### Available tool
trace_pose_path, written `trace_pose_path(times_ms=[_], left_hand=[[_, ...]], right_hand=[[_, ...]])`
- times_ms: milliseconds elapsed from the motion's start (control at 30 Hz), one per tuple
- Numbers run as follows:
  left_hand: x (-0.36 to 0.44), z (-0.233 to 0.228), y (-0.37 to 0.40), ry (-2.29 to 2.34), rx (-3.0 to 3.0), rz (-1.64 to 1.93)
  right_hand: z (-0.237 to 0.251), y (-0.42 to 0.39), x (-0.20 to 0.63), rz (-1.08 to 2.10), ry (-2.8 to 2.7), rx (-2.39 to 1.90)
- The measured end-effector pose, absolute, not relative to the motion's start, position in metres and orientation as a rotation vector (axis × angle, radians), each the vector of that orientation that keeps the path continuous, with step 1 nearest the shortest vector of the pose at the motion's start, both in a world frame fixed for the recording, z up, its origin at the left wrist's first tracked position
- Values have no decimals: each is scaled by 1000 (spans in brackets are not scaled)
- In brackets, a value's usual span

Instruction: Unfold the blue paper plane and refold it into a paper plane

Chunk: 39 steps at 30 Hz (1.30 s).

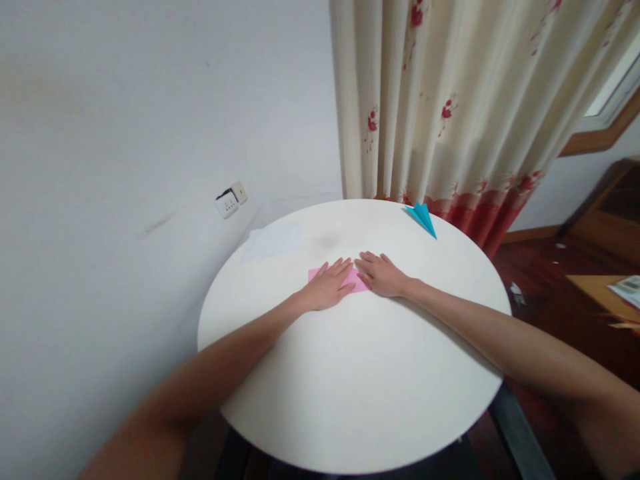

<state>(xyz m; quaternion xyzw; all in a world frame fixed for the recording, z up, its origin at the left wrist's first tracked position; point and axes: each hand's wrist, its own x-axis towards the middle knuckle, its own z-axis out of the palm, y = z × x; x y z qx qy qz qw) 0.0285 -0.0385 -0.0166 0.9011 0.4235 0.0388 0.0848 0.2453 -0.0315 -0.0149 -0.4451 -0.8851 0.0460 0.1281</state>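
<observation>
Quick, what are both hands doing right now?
Left hand: open, flat, pressing on the pink paper.
Right hand: open, flat, pressing on the same paper.

I had both arms stretched forward, bare forearms converging toward the middle. My left hand [327, 285] lay flat, palm down, fingers straight and held together, pointing ahead and slightly right. My right hand [381, 275] lay flat too, palm down, fingers extended and pointing left toward the other. The fingertips of the two hands nearly met. Neither grip was curled around anything.
</observation>
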Motion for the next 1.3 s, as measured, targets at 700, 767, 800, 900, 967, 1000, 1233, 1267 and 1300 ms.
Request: trace_pose_path(times_ms=[700,767,800,900,967,1000,1233,1267,1300], left_hand=[[38,-10,-49,1208,2707,169],[40,-10,-50,1225,2726,172],[41,-10,-50,1237,2733,171],[42,-12,-51,1273,2734,158],[41,-14,-50,1291,2720,148],[40,-14,-49,1302,2714,147],[40,-18,-50,1321,2701,196],[41,-17,-51,1325,2695,218],[41,-16,-51,1329,2687,246]], right_hand=[[12,-53,236,274,-2470,-1600],[14,-54,236,257,-2466,-1618],[14,-54,236,255,-2461,-1633],[15,-54,235,291,-2430,-1669],[15,-54,235,336,-2399,-1684],[14,-53,235,360,-2378,-1692],[3,-42,240,603,-2238,-1566],[1,-40,241,632,-2221,-1548],[0,-38,241,661,-2194,-1527]])
